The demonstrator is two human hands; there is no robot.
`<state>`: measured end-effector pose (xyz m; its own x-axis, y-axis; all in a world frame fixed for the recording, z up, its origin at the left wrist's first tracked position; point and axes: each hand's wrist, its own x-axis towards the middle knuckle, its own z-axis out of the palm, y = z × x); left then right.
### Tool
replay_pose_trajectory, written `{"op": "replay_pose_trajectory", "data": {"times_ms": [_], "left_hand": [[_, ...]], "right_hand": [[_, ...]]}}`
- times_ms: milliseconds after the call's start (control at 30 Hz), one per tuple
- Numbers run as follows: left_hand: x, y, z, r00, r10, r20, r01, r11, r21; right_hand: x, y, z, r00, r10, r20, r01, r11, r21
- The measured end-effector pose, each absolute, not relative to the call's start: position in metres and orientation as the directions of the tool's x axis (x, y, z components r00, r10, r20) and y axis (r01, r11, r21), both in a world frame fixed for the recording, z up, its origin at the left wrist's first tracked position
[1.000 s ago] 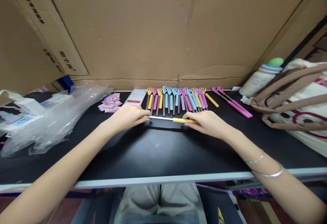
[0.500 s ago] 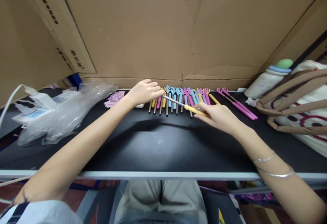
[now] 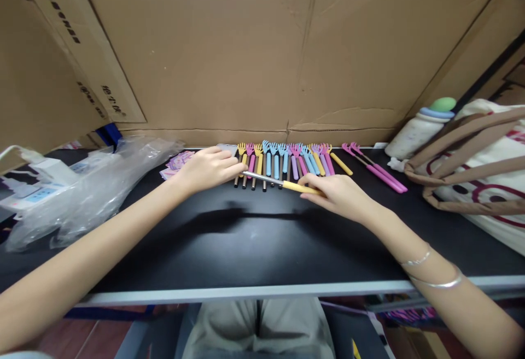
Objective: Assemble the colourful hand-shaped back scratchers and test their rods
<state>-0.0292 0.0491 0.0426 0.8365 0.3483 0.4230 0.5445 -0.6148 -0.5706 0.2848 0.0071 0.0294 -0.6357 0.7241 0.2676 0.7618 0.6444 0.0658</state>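
A back scratcher (image 3: 270, 179) with a metal rod and a yellow handle is held level above the black table. My left hand (image 3: 213, 168) is closed around its far left end, hiding the head. My right hand (image 3: 338, 195) grips the yellow handle at the other end. Behind it lies a row of back scratchers (image 3: 276, 165) with blue, pink, yellow and purple claw heads and handles. Two pink back scratchers (image 3: 381, 173) lie apart at the right, their rods drawn out.
Clear plastic bags (image 3: 102, 189) partly cover a white power strip (image 3: 39, 195) at the left. Purple-pink cards (image 3: 178, 162) and a phone-like flat object (image 3: 228, 148) lie near my left hand. At right stand a tilted white bottle (image 3: 418, 132) and a bag (image 3: 476, 178). Cardboard (image 3: 229, 47) walls the back.
Both hands have moved left and slightly nearer with the back scratcher, which now lies flatter. The view has shifted a little. The flat object beside my left hand shows more.
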Motion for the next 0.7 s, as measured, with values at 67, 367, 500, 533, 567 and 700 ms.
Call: {"op": "replay_pose_trajectory", "data": {"times_ms": [67, 367, 500, 533, 567, 700], "left_hand": [[-0.034, 0.042, 0.029, 0.817, 0.355, 0.455, 0.572, -0.598, -0.561], [-0.040, 0.033, -0.001, 0.752, 0.398, 0.526, 0.640, -0.632, -0.437], [-0.039, 0.032, -0.001, 0.733, 0.415, 0.539, 0.660, -0.625, -0.416], [-0.038, 0.033, -0.001, 0.729, 0.422, 0.540, 0.665, -0.624, -0.410], [-0.038, 0.033, 0.000, 0.726, 0.431, 0.536, 0.669, -0.626, -0.402], [-0.035, 0.038, 0.005, 0.737, 0.463, 0.493, 0.661, -0.644, -0.384]], "right_hand": [[0.281, 0.008, 0.029, -0.654, 0.711, 0.259, 0.748, 0.659, 0.081], [0.274, 0.019, 0.025, -0.642, 0.715, 0.278, 0.736, 0.676, -0.040], [0.273, 0.023, 0.024, -0.633, 0.724, 0.275, 0.731, 0.676, -0.095], [0.272, 0.025, 0.024, -0.632, 0.725, 0.273, 0.731, 0.675, -0.100], [0.272, 0.026, 0.024, -0.632, 0.726, 0.270, 0.731, 0.675, -0.103], [0.273, 0.034, 0.023, -0.649, 0.714, 0.264, 0.725, 0.685, -0.071]]}}
